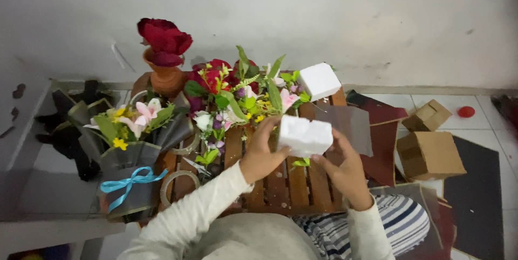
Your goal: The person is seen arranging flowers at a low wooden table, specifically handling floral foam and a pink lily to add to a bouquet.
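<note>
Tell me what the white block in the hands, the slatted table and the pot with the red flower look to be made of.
White block, held by left hand and right hand: probably foam, matte, with a crumbly dented edge. Slatted table: wood, reddish-brown, with visible planks and gaps. Pot: likely terracotta, matte orange-brown, ridged.

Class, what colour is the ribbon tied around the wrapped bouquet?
Light blue ribbon, seen in the head view.

Loose flowers (232,98) and a wrapped bouquet (129,146) crowd the bench's (286,184) far and left sides. Bare slats lie open near the person. Cardboard boxes (429,154) block the floor to the right.
</note>
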